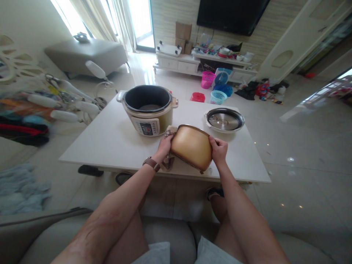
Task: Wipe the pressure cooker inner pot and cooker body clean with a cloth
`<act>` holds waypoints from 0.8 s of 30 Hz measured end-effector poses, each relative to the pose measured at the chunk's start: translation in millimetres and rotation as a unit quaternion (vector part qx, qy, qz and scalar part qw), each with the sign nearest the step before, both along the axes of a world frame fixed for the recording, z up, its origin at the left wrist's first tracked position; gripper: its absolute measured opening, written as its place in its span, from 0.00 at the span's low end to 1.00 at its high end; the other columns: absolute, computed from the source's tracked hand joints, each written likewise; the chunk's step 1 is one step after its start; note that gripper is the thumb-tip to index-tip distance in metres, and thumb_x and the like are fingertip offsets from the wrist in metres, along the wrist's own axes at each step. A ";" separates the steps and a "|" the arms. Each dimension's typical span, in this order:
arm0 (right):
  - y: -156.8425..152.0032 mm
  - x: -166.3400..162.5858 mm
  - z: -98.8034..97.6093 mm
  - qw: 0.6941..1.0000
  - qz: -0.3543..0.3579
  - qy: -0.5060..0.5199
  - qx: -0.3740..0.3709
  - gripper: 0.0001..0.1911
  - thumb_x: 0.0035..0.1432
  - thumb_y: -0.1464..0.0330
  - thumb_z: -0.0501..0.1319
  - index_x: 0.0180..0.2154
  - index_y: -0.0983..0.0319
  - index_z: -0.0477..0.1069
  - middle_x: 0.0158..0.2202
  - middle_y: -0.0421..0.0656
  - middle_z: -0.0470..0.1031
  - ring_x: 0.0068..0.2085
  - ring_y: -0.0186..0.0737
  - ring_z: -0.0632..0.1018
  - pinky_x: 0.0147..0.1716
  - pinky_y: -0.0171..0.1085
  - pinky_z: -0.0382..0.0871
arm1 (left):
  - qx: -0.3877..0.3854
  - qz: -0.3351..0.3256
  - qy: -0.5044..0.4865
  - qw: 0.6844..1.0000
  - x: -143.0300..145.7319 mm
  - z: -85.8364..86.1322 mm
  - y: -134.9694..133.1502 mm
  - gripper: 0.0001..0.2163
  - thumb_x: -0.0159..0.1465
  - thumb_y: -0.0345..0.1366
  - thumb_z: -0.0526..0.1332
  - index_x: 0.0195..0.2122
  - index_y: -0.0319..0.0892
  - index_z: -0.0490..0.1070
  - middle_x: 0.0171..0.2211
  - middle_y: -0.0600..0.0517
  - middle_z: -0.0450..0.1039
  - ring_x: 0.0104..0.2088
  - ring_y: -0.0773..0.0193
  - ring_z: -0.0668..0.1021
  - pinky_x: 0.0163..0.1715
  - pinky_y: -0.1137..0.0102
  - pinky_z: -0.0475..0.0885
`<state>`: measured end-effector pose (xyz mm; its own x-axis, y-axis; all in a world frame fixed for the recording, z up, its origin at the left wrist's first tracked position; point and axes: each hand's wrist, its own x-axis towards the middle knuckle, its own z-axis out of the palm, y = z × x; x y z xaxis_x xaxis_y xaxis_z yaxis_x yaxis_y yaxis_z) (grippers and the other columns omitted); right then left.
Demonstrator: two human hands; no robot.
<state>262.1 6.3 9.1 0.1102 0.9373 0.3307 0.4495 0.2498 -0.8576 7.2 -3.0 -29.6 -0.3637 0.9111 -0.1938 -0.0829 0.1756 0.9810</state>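
Observation:
A gold-coloured inner pot (191, 146) is held tilted over the front of the white table, its outer side towards me. My left hand (165, 145) is closed at the pot's left side, with a patterned cloth (168, 163) bunched between it and the pot. At the right rim my right hand (219, 149) grips the pot, thumb on the outside. Behind and to the left stands the electric cooker (148, 110), lidless, its dark interior showing. The cooker's lid (225, 120) lies to the right, metal inner side up. The inside of the held pot is hidden.
The white table (99, 146) has its front edge just before my knees. Beyond it on the floor are a pink basket (207, 79), a red stool (197, 97) and a light blue basket (218, 96). A lamp with white shades (64, 116) stands at left.

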 end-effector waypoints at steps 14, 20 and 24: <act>-8.7 -1.6 48.5 0.987 -0.052 -0.152 -0.009 0.36 0.58 0.41 0.64 0.15 0.57 0.51 0.17 0.35 0.47 0.23 0.32 0.54 0.25 0.40 0.44 | 0.147 -0.073 0.087 0.983 32.5 32.1 -34.4 0.18 0.69 0.42 0.61 0.55 0.42 0.82 0.59 0.46 0.82 0.62 0.45 0.78 0.68 0.56 0.68; -4.7 9.1 31.9 0.997 -0.004 -0.079 -0.007 0.36 0.59 0.43 0.64 0.17 0.56 0.48 0.20 0.35 0.46 0.24 0.31 0.52 0.25 0.39 0.43 | 0.079 -0.066 0.005 0.995 22.8 13.8 -15.1 0.21 0.65 0.47 0.62 0.52 0.38 0.82 0.56 0.42 0.83 0.59 0.44 0.80 0.64 0.54 0.71; -2.9 9.3 24.2 0.998 0.009 -0.055 -0.003 0.36 0.59 0.43 0.65 0.18 0.56 0.48 0.20 0.35 0.46 0.25 0.31 0.52 0.26 0.38 0.44 | -0.019 -0.021 -0.045 0.999 19.8 -3.3 -6.6 0.20 0.62 0.47 0.62 0.45 0.37 0.83 0.51 0.39 0.85 0.54 0.43 0.83 0.58 0.52 0.75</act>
